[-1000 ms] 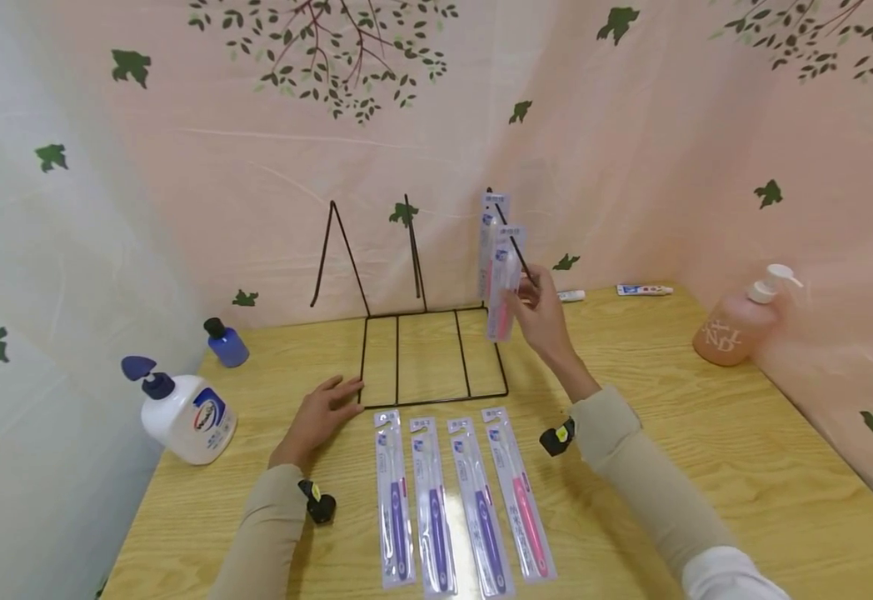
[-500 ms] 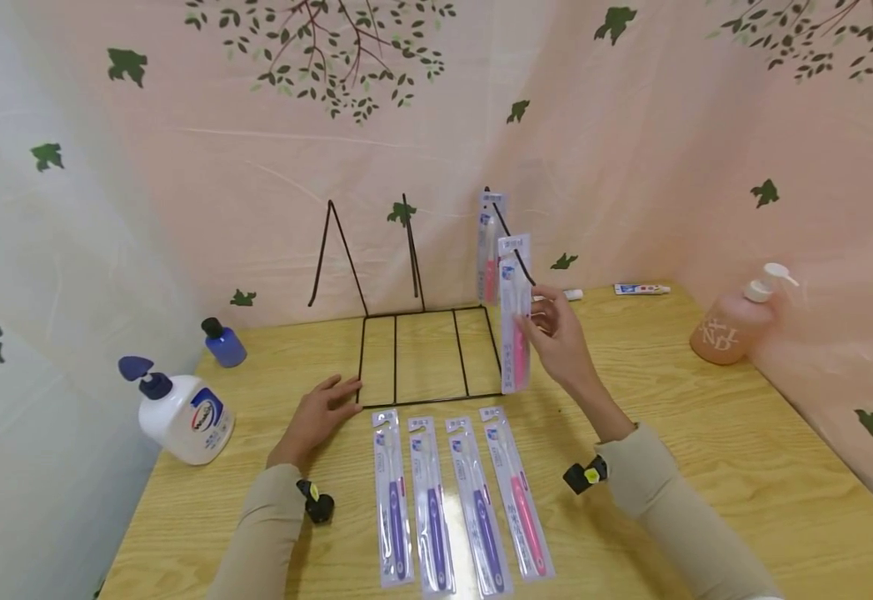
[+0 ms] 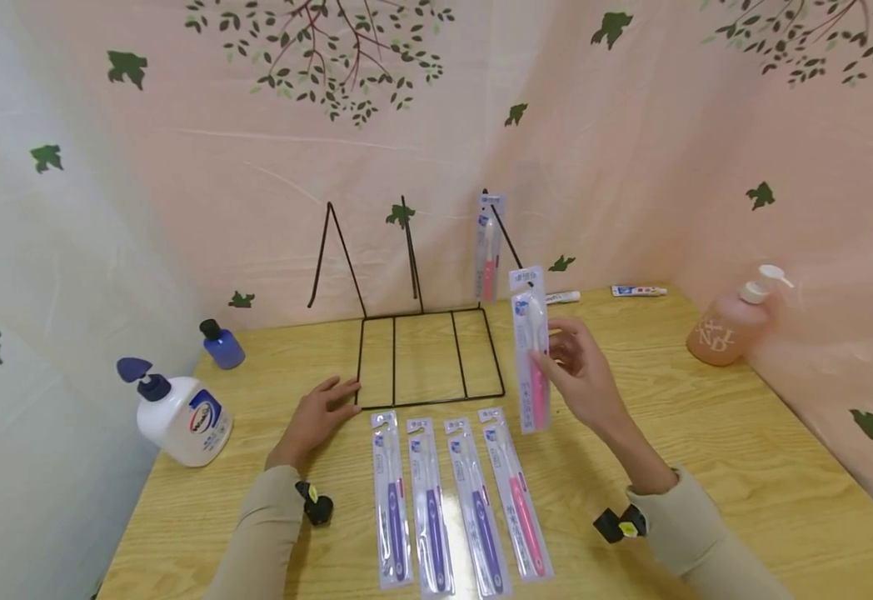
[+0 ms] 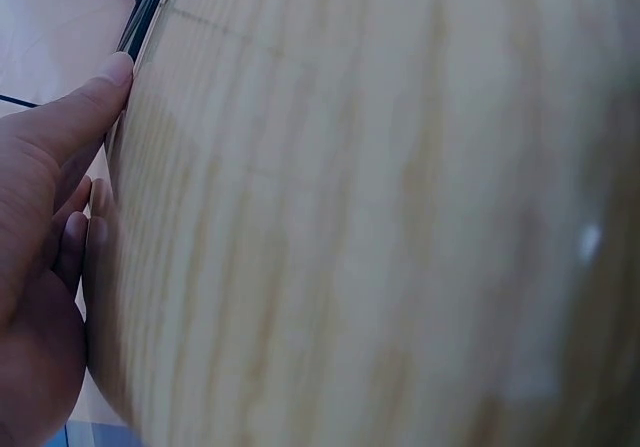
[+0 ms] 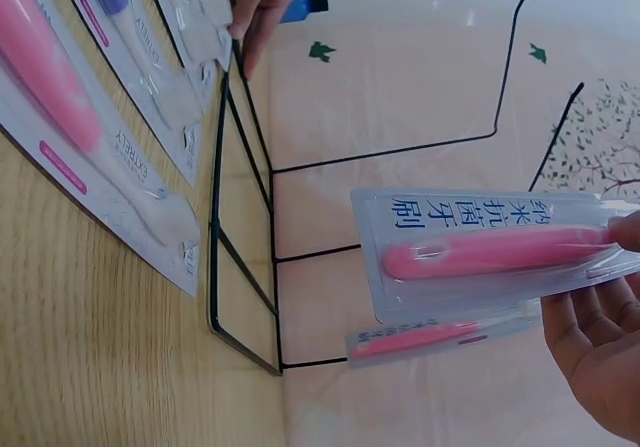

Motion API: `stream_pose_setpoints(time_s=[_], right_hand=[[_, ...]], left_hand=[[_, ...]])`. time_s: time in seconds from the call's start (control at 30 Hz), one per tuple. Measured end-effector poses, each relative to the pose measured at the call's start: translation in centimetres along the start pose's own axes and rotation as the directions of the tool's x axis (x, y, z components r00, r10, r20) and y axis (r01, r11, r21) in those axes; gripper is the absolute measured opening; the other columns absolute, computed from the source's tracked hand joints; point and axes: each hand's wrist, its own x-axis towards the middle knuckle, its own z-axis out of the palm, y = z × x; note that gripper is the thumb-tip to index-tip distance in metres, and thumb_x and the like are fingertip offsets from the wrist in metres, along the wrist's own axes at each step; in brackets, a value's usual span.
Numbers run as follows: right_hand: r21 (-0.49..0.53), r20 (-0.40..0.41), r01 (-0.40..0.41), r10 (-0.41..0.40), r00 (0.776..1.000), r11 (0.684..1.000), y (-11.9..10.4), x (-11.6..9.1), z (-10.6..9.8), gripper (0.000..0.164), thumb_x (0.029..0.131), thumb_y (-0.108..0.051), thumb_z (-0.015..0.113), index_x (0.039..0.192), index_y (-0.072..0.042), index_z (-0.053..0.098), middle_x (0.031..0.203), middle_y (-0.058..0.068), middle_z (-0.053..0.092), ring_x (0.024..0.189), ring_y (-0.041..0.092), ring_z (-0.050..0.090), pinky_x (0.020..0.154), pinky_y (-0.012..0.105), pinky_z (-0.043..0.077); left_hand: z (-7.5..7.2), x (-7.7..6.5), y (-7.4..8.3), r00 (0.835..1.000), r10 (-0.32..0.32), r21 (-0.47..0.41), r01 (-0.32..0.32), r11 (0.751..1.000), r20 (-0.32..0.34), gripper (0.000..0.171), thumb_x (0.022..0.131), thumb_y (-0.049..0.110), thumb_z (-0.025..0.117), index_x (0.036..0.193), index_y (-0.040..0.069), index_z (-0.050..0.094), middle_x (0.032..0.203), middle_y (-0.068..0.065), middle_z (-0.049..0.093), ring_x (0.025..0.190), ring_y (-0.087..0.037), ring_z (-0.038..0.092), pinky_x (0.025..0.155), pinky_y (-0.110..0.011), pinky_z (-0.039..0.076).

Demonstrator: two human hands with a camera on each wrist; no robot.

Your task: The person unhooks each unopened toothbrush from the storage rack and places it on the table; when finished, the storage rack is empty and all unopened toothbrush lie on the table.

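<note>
A packaged pink toothbrush (image 3: 534, 392) is pinched between the thumb and fingers of my right hand (image 3: 585, 375). Its card stands nearly upright, the top overlapping the front end of the right hook in the head view. Behind it, another packaged pink toothbrush (image 3: 487, 267) hangs on that hook of the black wire rack (image 3: 429, 402). My left hand (image 3: 318, 421) rests at the rack's front left corner with relaxed fingers; in the left wrist view its thumb (image 4: 100, 82) lies against dark wire. In front of the rack lie packaged purple toothbrushes (image 3: 396, 525) and a pink one (image 3: 526, 521).
At left stand a white pump bottle (image 3: 189, 421) and a small blue bottle (image 3: 223, 346). A peach pump bottle (image 3: 729, 325) stands at right. Two small tubes lie at the back, one being a toothpaste tube (image 3: 637, 291). Patterned cloth (image 3: 256, 250) hangs behind the table.
My right hand has drawn the packaged pink toothbrush forward and down along the right hook to its front end, away from the hanging one. My left hand has stayed at the rack corner.
</note>
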Motion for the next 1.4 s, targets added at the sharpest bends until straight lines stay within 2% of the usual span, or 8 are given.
stream_pose_setpoints(time_s=[0.27,0.43,0.53,0.67,0.8,0.87,1.1,1.4], right_hand=[[-0.002,-0.019,-0.022,0.022,1.000,1.000,-0.7,-2.6,-1.3,0.038,0.092,0.003,0.058,0.127,0.002,0.044,0.095,-0.004,0.064,0.083,0.010,0.062,0.068,0.020,0.054],[-0.035,-0.002,-0.168,0.168,0.986,0.985,0.8,-4.2,-2.3,0.040,0.094,-0.006,0.059,0.129,0.000,0.041,0.094,-0.006,0.064,0.080,0.006,0.065,0.066,0.022,0.055],[-0.032,0.041,-0.307,0.308,0.950,0.951,2.1,-5.1,-2.6,0.046,0.095,-0.011,0.060,0.132,0.000,0.036,0.094,0.002,0.063,0.076,0.006,0.065,0.064,0.024,0.056],[-0.084,0.119,-0.469,0.476,0.871,0.879,3.8,-6.1,-2.3,0.053,0.095,-0.010,0.059,0.136,0.000,0.029,0.097,0.016,0.061,0.075,0.014,0.064,0.064,0.029,0.056],[-0.215,0.142,-0.551,0.585,0.799,0.806,5.0,-7.1,-1.4,0.052,0.094,-0.009,0.059,0.136,0.000,0.031,0.100,0.019,0.062,0.079,0.019,0.063,0.065,0.030,0.055],[-0.282,0.138,-0.564,0.615,0.777,0.776,5.4,-7.5,-0.8,0.050,0.092,-0.009,0.061,0.134,0.001,0.035,0.098,0.017,0.063,0.078,0.019,0.062,0.064,0.030,0.054],[-0.419,0.106,-0.535,0.624,0.774,0.734,5.4,-7.8,0.4,0.043,0.089,-0.007,0.065,0.123,0.007,0.042,0.084,0.011,0.064,0.067,0.016,0.059,0.056,0.028,0.049],[-0.580,0.062,-0.484,0.628,0.776,0.655,4.8,-7.7,1.0,0.040,0.089,-0.012,0.066,0.120,0.003,0.047,0.085,0.009,0.061,0.066,0.015,0.055,0.055,0.026,0.046]], left_hand=[[0.0,-0.3,0.1,1.000,0.010,-0.012,-0.010,1.000,-0.013,0.051,0.093,0.033,0.062,0.140,0.016,0.051,0.152,-0.015,0.036,0.142,-0.041,0.026,0.111,-0.066,0.019],[0.0,-0.3,0.2,1.000,0.004,-0.017,-0.005,1.000,-0.011,0.051,0.094,0.032,0.061,0.140,0.016,0.050,0.153,-0.015,0.034,0.142,-0.041,0.025,0.111,-0.066,0.020],[-0.1,-0.2,0.3,1.000,0.001,-0.019,-0.001,1.000,-0.010,0.050,0.094,0.031,0.061,0.140,0.016,0.050,0.153,-0.016,0.034,0.142,-0.041,0.024,0.111,-0.065,0.021],[-0.1,-0.2,0.4,1.000,-0.008,-0.015,0.008,1.000,-0.005,0.050,0.094,0.032,0.061,0.140,0.017,0.050,0.154,-0.018,0.032,0.142,-0.042,0.025,0.111,-0.065,0.021],[-0.1,-0.1,0.4,1.000,-0.030,-0.027,0.030,0.999,0.003,0.050,0.094,0.032,0.062,0.140,0.019,0.050,0.154,-0.016,0.031,0.143,-0.041,0.024,0.112,-0.064,0.020],[-0.1,-0.1,0.3,1.000,-0.029,-0.019,0.029,0.999,0.007,0.050,0.094,0.032,0.061,0.141,0.019,0.050,0.155,-0.017,0.030,0.142,-0.041,0.024,0.112,-0.064,0.020],[0.1,0.1,0.0,1.000,-0.011,-0.003,0.011,1.000,-0.015,0.050,0.092,0.033,0.063,0.139,0.018,0.053,0.153,-0.016,0.034,0.142,-0.040,0.027,0.111,-0.064,0.021],[0.1,0.1,-0.1,1.000,0.012,0.005,-0.012,1.000,-0.023,0.051,0.092,0.033,0.064,0.138,0.017,0.053,0.151,-0.014,0.038,0.141,-0.040,0.028,0.110,-0.065,0.022]])
